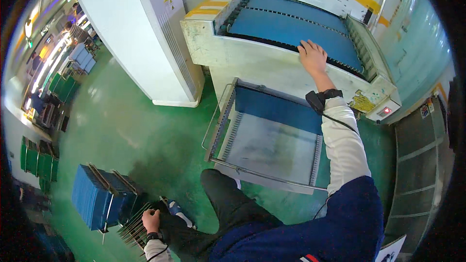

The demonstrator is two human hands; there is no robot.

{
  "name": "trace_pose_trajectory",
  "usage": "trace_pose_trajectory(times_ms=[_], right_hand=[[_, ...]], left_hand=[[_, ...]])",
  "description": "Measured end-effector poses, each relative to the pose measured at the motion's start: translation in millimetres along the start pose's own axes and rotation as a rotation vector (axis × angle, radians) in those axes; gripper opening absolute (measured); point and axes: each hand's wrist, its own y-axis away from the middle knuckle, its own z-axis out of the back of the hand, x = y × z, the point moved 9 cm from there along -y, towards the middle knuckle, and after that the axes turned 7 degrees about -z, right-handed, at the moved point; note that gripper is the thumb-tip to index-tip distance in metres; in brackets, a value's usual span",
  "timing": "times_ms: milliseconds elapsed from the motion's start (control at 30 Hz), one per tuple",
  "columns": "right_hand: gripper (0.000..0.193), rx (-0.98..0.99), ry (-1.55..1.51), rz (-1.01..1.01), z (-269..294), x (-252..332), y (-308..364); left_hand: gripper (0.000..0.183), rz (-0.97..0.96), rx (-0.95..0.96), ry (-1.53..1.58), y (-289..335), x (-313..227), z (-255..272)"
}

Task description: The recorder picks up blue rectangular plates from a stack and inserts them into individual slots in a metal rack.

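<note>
Right hand (312, 56) lies flat, fingers spread, on the blue belt (291, 31), apparently bracing the body. Left hand (151, 220) grips the wire rack (133, 225) beside blue panels (94, 196).

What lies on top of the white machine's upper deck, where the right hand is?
Blue panels lie flat on the white machine; the right hand rests on their front edge. Anything beneath them is covered.

a factory floor: green painted floor (136, 131), conveyor machine (291, 34), stacked racks (97, 196).
</note>
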Motion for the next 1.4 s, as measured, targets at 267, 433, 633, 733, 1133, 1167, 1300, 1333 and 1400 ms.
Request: trace_pose_trajectory(times_ms=[267,433,633,733,1133,1167,1300,1333,1400], right_hand=[[0.042,0.061,-0.010,-0.013,-3,2,2],[0.044,0.031,0.006,-0.006,0,2,3],[0.044,0.008,-0.045,0.026,4,2,13],[0.045,-0.088,-0.159,0.165,15,25,44],[0.065,0.541,-0.035,0.071,-82,0,230],[0.069,0.517,-0.019,0.091,-79,1,237],[0.078,0.476,0.046,0.119,-76,0,251],[0.078,0.478,0.042,0.121,-74,3,252],[0.079,0.502,0.108,0.123,-73,5,256]], left_hand=[[0.031,-0.003,0.005,-0.009,-3,11,-5],[0.031,-0.056,-0.038,0.006,-1,0,1],[0.030,-0.048,-0.066,-0.025,1,-4,4],[0.031,-0.032,-0.020,0.084,1,5,-1],[0.028,-0.038,-0.051,0.067,6,-2,8],[0.028,-0.033,-0.053,0.066,6,-1,8],[0.030,-0.041,-0.035,-0.001,3,-8,7],[0.030,-0.039,-0.040,-0.011,3,-8,8],[0.030,-0.033,-0.038,-0.010,4,-9,8]])
